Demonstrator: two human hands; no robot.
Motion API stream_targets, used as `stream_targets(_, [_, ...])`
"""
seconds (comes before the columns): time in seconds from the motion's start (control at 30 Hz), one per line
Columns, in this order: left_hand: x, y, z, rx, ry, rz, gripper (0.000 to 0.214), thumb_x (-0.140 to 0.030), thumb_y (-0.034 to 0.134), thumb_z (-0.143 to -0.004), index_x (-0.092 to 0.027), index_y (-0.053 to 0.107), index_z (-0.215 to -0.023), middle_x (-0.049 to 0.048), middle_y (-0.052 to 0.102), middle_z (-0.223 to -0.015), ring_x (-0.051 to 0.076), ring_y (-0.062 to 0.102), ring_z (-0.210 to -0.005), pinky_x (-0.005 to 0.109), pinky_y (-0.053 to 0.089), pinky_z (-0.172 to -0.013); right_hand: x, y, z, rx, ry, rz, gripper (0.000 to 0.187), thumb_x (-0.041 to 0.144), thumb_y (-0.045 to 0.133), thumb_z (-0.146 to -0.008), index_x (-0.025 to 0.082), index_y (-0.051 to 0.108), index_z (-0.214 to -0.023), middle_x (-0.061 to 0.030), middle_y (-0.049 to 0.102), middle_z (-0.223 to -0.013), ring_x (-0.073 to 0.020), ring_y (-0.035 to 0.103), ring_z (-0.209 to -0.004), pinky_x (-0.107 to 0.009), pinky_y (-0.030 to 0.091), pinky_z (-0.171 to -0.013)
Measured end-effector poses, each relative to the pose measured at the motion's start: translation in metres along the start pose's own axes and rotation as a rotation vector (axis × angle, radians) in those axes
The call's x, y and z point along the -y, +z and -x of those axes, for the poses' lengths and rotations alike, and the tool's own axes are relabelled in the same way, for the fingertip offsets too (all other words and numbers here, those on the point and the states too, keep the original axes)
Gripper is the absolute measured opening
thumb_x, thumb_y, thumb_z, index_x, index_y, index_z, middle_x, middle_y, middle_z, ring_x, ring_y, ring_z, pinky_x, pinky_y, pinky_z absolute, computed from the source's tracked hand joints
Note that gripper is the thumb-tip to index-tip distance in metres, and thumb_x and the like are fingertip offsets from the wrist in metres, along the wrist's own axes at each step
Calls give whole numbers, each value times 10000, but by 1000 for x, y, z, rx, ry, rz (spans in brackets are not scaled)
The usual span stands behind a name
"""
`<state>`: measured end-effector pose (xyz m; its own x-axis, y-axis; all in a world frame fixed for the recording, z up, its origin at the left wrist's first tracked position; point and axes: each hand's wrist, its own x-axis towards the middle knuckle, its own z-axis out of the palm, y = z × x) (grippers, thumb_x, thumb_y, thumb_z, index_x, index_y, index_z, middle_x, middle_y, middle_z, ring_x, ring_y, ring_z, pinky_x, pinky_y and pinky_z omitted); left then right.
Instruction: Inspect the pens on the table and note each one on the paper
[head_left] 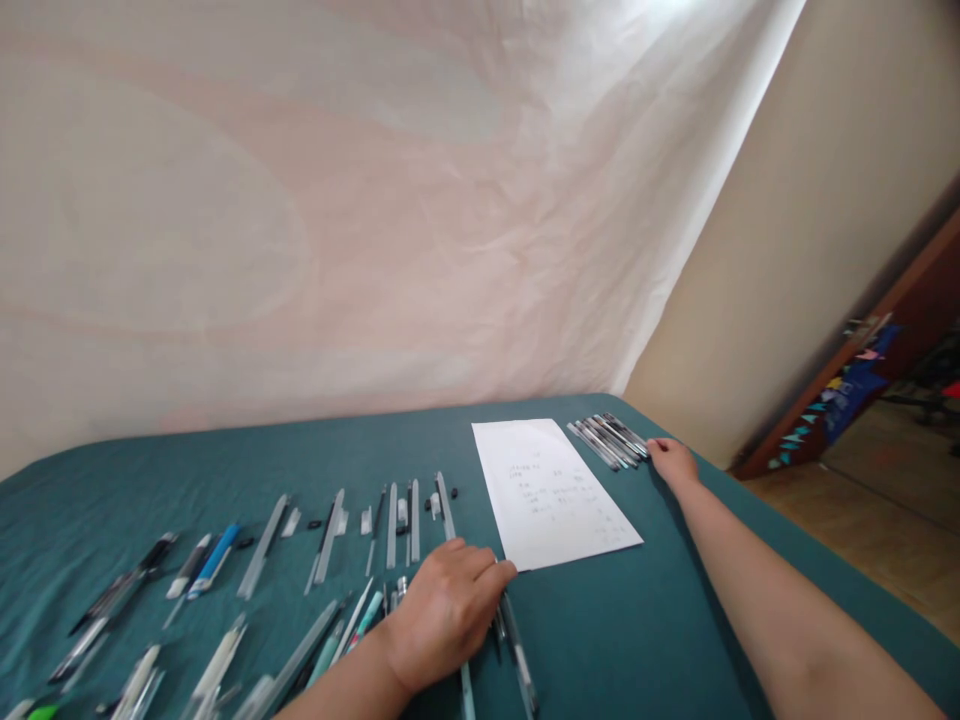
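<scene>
My right hand (pixel 673 464) reaches to the far right of the table. Its thumb and fingers are pinched at the near end of the rightmost pen in a row of pens (pixel 604 440) lying side by side. My left hand (pixel 454 615) is closed low in the middle, with curled fingers beside the lower left corner of a sheet of paper (pixel 551 495). What it grips, if anything, is hidden. Just beneath its fingertips lies a clear pen (pixel 519 650). A clear pen barrel (pixel 445 503) extends beyond its knuckles.
Taken-apart pens, with barrels, refills and small caps, lie in rows on the green tablecloth (pixel 622 640). A blue pen (pixel 215 562) lies at the left. Faint handwriting marks the paper. A pale curtain (pixel 375 250) hangs behind the table; a door (pixel 862 370) is at the right.
</scene>
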<state>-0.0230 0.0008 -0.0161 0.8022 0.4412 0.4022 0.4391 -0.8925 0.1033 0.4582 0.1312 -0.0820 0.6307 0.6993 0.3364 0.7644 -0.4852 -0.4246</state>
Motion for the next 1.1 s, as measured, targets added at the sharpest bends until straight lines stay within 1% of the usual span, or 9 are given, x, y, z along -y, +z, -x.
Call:
stream_targets(0.17, [0,0,-1,-22,-5,-9,277,-98,349,-897,-184,523,-1095,49,587,-798,201,534,-706,342,368,-652,14,-25,33,-30,-218,-49,422,353,359,-936,92,502,-1236,-191,568,-1185,-280,497,-1132,-432,380,-968])
stream_targets(0.3, [-4,-4,-2,-48,-4,-7,281,-112,356,-901,-181,534,-1107,62,595,-825,204,537,-734,345,371,-664,26,-33,88,40,-458,-82,489,420,296,-941,189,397,-1360,-96,454,-1386,-223,375,-1292,-366,298,-1062])
stream_targets(0.37, [-6,-5,-3,-55,5,-4,279,-120,365,-902,-176,540,-1112,67,602,-833,206,540,-738,346,375,-665,28,-30,114,163,-591,-69,574,467,283,-936,179,284,-1433,-95,353,-1464,-240,281,-1358,-412,258,-1088])
stream_targets(0.5, [-8,-2,-4,-121,-6,2,291,-116,387,-895,-155,529,-1146,75,619,-840,205,552,-738,343,391,-661,26,-23,139,360,-604,-2,650,510,194,-937,133,183,-1467,-146,317,-1477,-257,256,-1373,-478,220,-1094])
stream_targets(0.6, [-6,-2,-5,-236,-93,21,314,-118,404,-898,-154,501,-1195,71,631,-849,197,568,-756,338,413,-692,37,-31,142,345,-575,-6,618,494,212,-937,151,230,-1450,-147,354,-1457,-257,290,-1357,-489,233,-1077])
stream_targets(0.7, [-1,-12,-9,-376,-225,62,282,-154,439,-904,-184,517,-1174,60,643,-875,187,586,-794,319,428,-730,68,-58,151,211,-651,-56,518,462,380,-898,184,429,-1333,-138,474,-1363,-278,398,-1274,-461,309,-1012])
stream_targets(0.8, [3,-26,-17,-454,-326,109,208,-186,467,-901,-192,570,-1081,42,647,-860,167,590,-773,285,442,-713,115,-93,180,306,-795,-133,307,377,373,-922,215,628,-976,-65,669,-995,-209,599,-932,-325,414,-809])
stream_targets(0.9, [3,-33,-21,-443,-371,162,169,-195,461,-901,-194,600,-998,24,645,-834,143,576,-715,263,450,-686,159,-119,220,497,-829,-102,336,408,391,-922,221,613,-753,-14,661,-713,-163,592,-660,-248,338,-569])
stream_targets(1.1, [-8,-23,-5,-388,-402,240,167,-166,461,-888,-201,602,-971,23,647,-845,149,586,-741,263,462,-698,192,-128,279,523,-881,17,346,523,473,-861,227,589,-725,-35,669,-671,-196,603,-601,-274,240,-528])
